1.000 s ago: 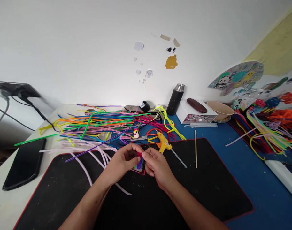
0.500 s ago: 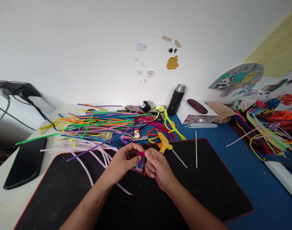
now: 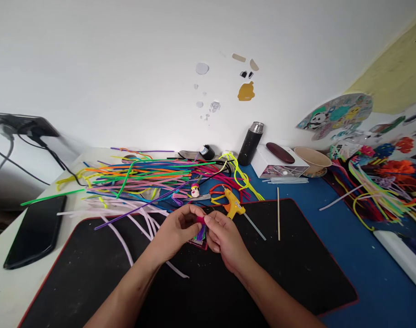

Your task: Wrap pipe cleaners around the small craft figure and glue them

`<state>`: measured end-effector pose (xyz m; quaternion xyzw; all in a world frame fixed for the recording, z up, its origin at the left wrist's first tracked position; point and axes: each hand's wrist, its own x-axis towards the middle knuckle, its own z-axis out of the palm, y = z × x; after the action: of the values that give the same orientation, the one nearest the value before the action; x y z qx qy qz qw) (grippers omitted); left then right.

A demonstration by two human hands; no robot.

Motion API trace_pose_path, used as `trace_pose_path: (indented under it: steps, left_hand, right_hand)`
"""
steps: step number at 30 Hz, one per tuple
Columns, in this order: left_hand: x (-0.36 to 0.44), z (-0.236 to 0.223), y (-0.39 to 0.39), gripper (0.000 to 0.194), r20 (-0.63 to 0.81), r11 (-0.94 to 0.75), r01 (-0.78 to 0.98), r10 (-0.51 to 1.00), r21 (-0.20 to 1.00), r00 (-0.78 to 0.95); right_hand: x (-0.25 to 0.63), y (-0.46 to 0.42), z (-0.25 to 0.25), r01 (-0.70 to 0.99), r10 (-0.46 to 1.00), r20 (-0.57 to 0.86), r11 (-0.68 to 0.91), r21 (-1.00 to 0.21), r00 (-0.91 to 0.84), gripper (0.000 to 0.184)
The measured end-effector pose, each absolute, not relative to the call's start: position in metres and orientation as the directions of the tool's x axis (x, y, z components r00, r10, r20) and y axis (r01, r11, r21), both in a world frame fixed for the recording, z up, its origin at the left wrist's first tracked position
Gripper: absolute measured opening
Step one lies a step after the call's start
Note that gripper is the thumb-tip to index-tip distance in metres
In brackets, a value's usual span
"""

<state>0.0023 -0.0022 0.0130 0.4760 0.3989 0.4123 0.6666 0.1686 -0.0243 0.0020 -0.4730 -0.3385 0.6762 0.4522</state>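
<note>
Both my hands meet above the black mat [image 3: 283, 273]. A small bundle of pipe cleaner pieces [image 3: 201, 233], magenta on top with purple and green below, is pinched between them. My left hand [image 3: 177, 232] is closed on it from the left, thumb at its front. From the right, my right hand [image 3: 225, 237] pinches its magenta end. Fingers cover much of the bundle. Just beyond the hands are a yellow glue gun [image 3: 234, 203] with a clear glue stick, scissors [image 3: 204, 197], and a small figure head [image 3: 195, 190] with a pink and yellow top.
Loose pipe cleaners [image 3: 146, 175] spread across the back left. A phone [image 3: 35, 232] lies at the left. A black flask [image 3: 251, 143], a white box [image 3: 279, 161] and a bowl [image 3: 312, 159] stand by the wall. A thin wooden stick [image 3: 278, 214] rests on the mat's right side.
The view has shifted very slightly. Both hands keep almost the same pose around the bundle, with the right fingertips a touch further left.
</note>
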Motion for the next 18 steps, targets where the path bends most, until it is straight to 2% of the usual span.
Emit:
trace_pose_path:
  steps: [6,13,18]
  left_hand:
    - [0.0016,0.0106,-0.0019,0.022,-0.137,0.205,-0.165,0.927,0.965,0.350]
    - [0.0011,0.0046,-0.0003,0.027,-0.126,0.217,-0.264,0.938,0.940,0.322]
    - [0.0015,0.0041,-0.0013,0.027,-0.119,0.223,-0.302,0.937,0.927,0.328]
  right_hand:
    - [0.1683,-0.0241,-0.0007,-0.304,0.935,-0.323,-0.354,-0.885,-0.147,0.050]
    - [0.1705,-0.0280,-0.0009,-0.378,0.938,-0.287,-0.342,-0.860,-0.195,0.048]
    - [0.1707,-0.0277,0.0001,-0.372,0.936,-0.300,-0.348,-0.860,-0.182,0.046]
